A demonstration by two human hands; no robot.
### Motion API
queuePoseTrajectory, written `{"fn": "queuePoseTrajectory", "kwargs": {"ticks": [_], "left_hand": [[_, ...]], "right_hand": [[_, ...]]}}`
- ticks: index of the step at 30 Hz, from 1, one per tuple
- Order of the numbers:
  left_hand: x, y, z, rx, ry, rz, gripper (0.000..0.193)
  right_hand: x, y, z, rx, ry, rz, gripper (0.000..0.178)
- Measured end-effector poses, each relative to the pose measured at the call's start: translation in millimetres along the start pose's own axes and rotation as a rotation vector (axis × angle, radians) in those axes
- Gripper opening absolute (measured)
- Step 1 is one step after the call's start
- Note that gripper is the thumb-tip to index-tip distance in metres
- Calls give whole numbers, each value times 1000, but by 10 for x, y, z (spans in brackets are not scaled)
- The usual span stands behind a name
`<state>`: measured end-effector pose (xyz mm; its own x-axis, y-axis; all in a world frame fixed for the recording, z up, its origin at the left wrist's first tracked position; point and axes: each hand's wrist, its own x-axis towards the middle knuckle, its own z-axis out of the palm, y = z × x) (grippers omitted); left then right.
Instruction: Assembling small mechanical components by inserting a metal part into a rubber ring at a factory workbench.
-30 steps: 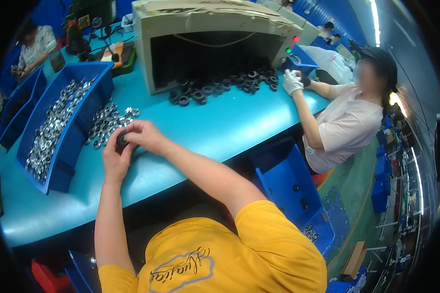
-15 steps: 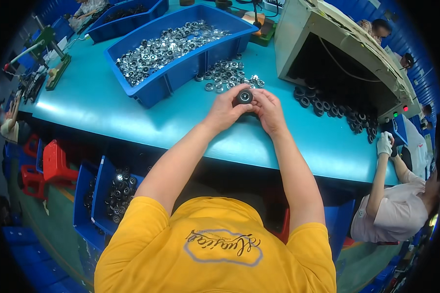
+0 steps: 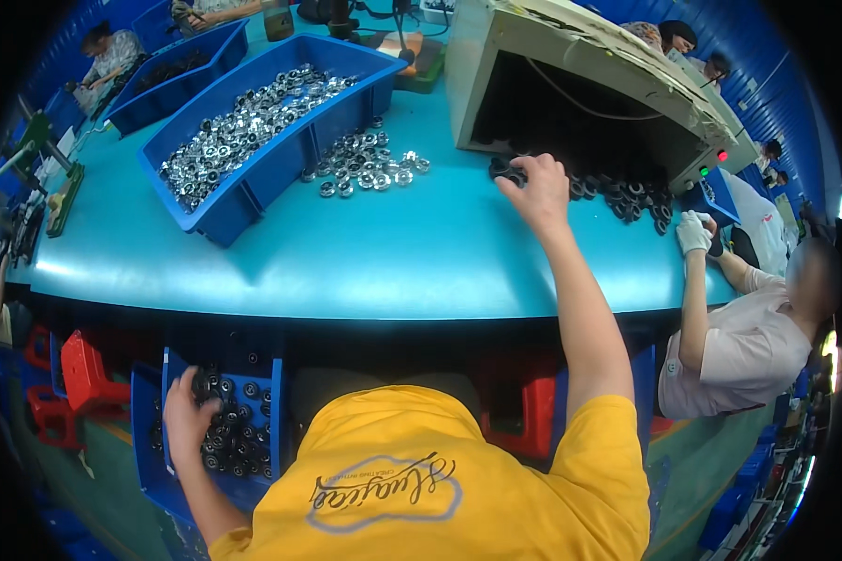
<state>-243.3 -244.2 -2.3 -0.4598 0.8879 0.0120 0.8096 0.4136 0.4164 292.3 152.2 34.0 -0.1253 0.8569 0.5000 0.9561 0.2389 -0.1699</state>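
Observation:
My right hand reaches over the teal table to the black rings, thumb and fingertips curled around a black ring at the left end of their pile. Down at the left, my left hand is over a blue bin below the table edge, thumb and fingers apart. Small black wheels with shiny centres lie in that bin, some right beside the fingers. More black rings lie loose before the dark opening of a beige box-shaped machine.
A large blue bin of shiny silver hubs stands on the table, with loose silver hubs beside it. A co-worker's gloved hand is at the right. Red stools stand at the lower left.
My hands have parted. The left went from the table down to the bin of wheels; the right moved right to the black rings. The wheel held between them is no longer there. The view has shifted.

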Motion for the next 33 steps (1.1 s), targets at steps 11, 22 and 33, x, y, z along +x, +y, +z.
{"fn": "queuePoseTrajectory", "kwargs": {"ticks": [11, 22, 33], "left_hand": [[715, 1891, 311, -732, -202, 505, 35], [1788, 2962, 980, -1923, -892, 297, 54], [1988, 2846, 1175, -1938, -1015, 281, 54]], "right_hand": [[-36, -779, -78, 512, 31, -166, 45], [28, -1649, -103, 1107, -396, -246, 49], [197, -1218, 964, 492, -118, -221, 35]]}}
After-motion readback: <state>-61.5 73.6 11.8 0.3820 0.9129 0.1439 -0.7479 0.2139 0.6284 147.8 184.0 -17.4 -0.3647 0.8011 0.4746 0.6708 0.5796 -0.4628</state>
